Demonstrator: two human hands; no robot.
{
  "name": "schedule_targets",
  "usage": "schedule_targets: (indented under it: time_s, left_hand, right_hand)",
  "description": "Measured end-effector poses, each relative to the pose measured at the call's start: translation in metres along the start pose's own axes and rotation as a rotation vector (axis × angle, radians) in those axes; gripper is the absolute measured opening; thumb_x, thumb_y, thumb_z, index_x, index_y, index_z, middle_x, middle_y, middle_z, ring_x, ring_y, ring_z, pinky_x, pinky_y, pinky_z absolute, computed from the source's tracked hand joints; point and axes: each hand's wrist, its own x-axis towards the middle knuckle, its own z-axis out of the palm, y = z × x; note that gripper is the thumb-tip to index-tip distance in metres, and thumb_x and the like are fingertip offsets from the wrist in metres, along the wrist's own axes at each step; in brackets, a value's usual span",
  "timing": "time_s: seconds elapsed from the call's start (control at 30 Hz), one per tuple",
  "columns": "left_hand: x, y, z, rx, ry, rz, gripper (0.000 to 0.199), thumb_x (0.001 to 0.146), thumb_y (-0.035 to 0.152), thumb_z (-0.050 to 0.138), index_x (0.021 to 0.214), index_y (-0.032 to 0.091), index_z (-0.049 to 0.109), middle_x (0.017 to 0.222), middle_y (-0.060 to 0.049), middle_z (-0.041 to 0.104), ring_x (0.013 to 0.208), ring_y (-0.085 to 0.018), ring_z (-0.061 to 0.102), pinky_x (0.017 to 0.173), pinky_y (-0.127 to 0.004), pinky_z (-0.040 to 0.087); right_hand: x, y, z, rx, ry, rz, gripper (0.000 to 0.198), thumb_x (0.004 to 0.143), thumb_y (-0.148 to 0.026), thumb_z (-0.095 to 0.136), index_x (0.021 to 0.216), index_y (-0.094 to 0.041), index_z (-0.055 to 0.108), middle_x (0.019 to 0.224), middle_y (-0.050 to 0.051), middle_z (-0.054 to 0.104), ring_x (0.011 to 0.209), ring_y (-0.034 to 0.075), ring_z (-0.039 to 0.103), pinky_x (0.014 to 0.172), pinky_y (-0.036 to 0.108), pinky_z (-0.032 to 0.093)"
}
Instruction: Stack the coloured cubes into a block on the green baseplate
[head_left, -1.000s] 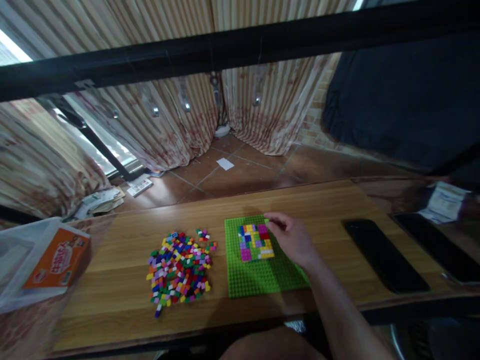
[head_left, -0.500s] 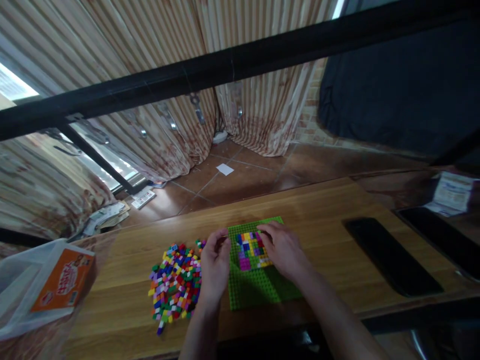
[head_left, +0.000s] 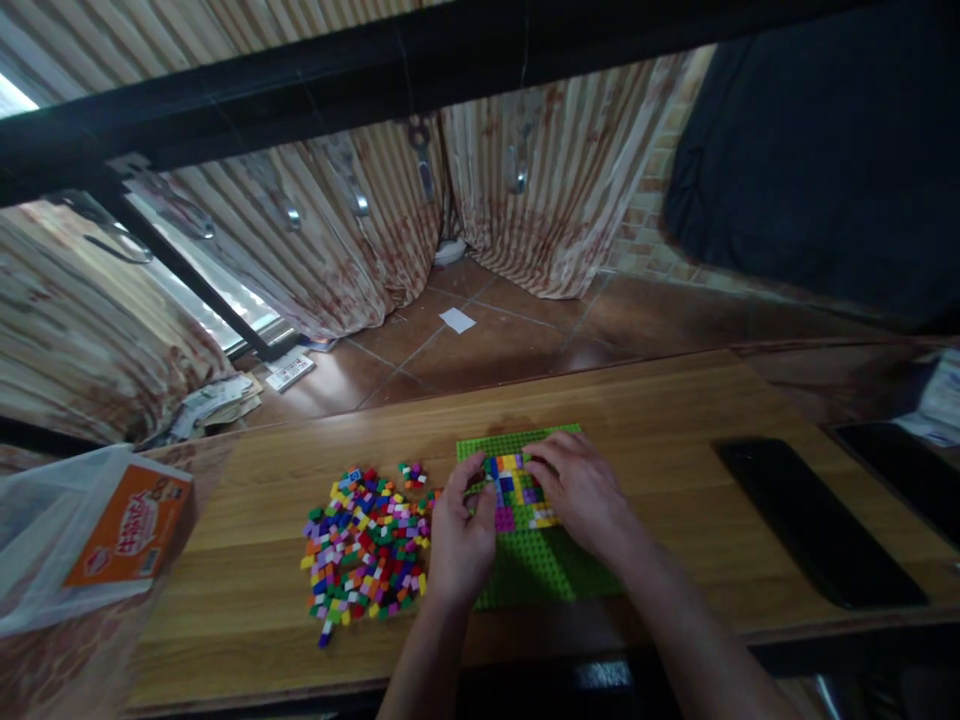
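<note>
A green studded baseplate [head_left: 540, 570] lies on the table in front of me, bearing a patch of small coloured toy bricks [head_left: 514, 490]. My left hand [head_left: 466, 525] is at the patch's left edge. Its thumb and forefinger are curled but apart, with no brick visible between them. Over the upper right of the patch, my right hand [head_left: 577, 490] has its fingertips pressed together on or just above the bricks; whatever they grip is hidden. A heap of loose toy bricks [head_left: 367, 550] spreads left of the baseplate, partly behind my left hand.
A clear plastic tub [head_left: 60, 500] with an orange label stands at the table's left end. A black phone-like slab [head_left: 817, 520] lies on the right. Beyond the wooden table [head_left: 637, 400] are a tiled floor, curtains and a dark rail with hanging cutlery.
My left hand has moved right, from beside the baseplate's edge onto the bricks' left side. My right hand stays over the patch's upper right. The camera view has shifted slightly.
</note>
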Motion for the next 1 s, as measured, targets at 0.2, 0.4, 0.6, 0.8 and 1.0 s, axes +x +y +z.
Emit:
schedule_targets:
  time_s: [0.2,0.4,0.6,0.8,1.0]
  left_hand:
    - [-0.002,-0.013,0.002,0.012,0.030,0.006,0.040,0.079,0.026,0.071,0.118,0.019,0.067,0.114,-0.011,0.072,0.102,-0.025,0.070,0.086,-0.035,0.058]
    - [-0.007,-0.028,0.007,0.266,0.082,0.054,0.055,0.082,0.026,0.065,0.135,0.014,0.058,0.130,-0.015,0.066,0.120,-0.028,0.062,0.106,-0.044,0.048]
    - [-0.010,-0.025,0.008,0.418,0.067,0.114,0.057,0.083,0.026,0.060,0.138,0.011,0.055,0.132,-0.018,0.064,0.124,-0.031,0.060,0.109,-0.049,0.045]
    - [-0.014,-0.022,0.004,0.482,0.033,0.156,0.057,0.083,0.026,0.061,0.137,0.010,0.055,0.130,-0.018,0.064,0.121,-0.030,0.061,0.107,-0.046,0.047]
    - [-0.014,-0.020,0.002,0.461,-0.018,0.153,0.057,0.084,0.027,0.060,0.138,0.010,0.053,0.129,-0.018,0.064,0.118,-0.028,0.063,0.104,-0.044,0.049]
  right_hand:
    - [0.001,-0.001,0.002,-0.102,-0.054,0.005,0.019,0.094,-0.019,0.055,0.099,-0.021,0.073,0.097,0.007,0.068,0.092,0.023,0.060,0.087,0.036,0.047]
    - [0.002,-0.002,0.004,-0.105,-0.072,-0.036,0.022,0.096,-0.021,0.051,0.104,-0.020,0.072,0.100,0.008,0.069,0.096,0.025,0.059,0.089,0.038,0.047]
    - [0.002,-0.005,-0.002,-0.019,-0.006,-0.017,0.021,0.095,-0.020,0.053,0.102,-0.018,0.072,0.104,0.009,0.073,0.098,0.026,0.062,0.093,0.040,0.047]
    - [0.002,-0.006,-0.005,0.083,0.050,0.029,0.023,0.094,-0.020,0.050,0.094,-0.022,0.073,0.095,0.007,0.074,0.090,0.023,0.065,0.087,0.039,0.049]
    - [0.000,-0.007,-0.005,0.120,0.081,0.058,0.021,0.092,-0.022,0.052,0.092,-0.021,0.074,0.093,0.006,0.074,0.089,0.023,0.065,0.084,0.038,0.050]
